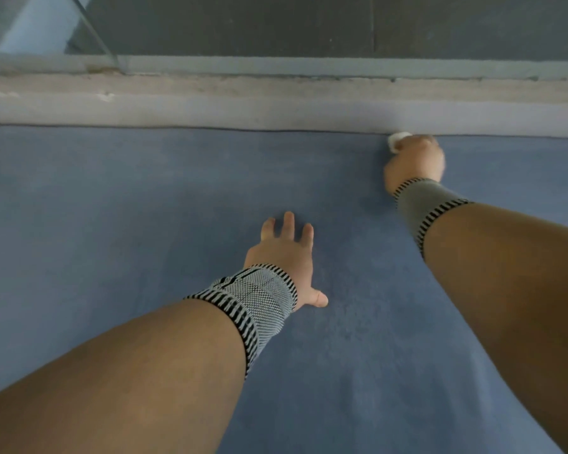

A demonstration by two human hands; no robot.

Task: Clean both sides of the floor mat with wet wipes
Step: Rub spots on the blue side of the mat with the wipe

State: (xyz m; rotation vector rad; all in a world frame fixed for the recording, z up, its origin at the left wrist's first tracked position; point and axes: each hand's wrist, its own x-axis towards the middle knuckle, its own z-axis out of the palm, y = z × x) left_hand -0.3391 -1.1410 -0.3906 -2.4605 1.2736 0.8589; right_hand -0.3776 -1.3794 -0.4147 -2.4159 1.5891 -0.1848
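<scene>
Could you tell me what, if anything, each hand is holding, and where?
The right hand grips a bunched white wet wipe, one end poking out past the fingers. The left hand holds nothing, resting spread on the blue mat.

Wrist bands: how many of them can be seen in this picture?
2. One wrist band is on the left arm, behind the open left hand. The other wrist band is on the right arm, behind the right hand.

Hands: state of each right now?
Left hand: open, fingers spread, flat on the blue mat.
Right hand: gripping a white wipe at the mat's far edge.
</scene>
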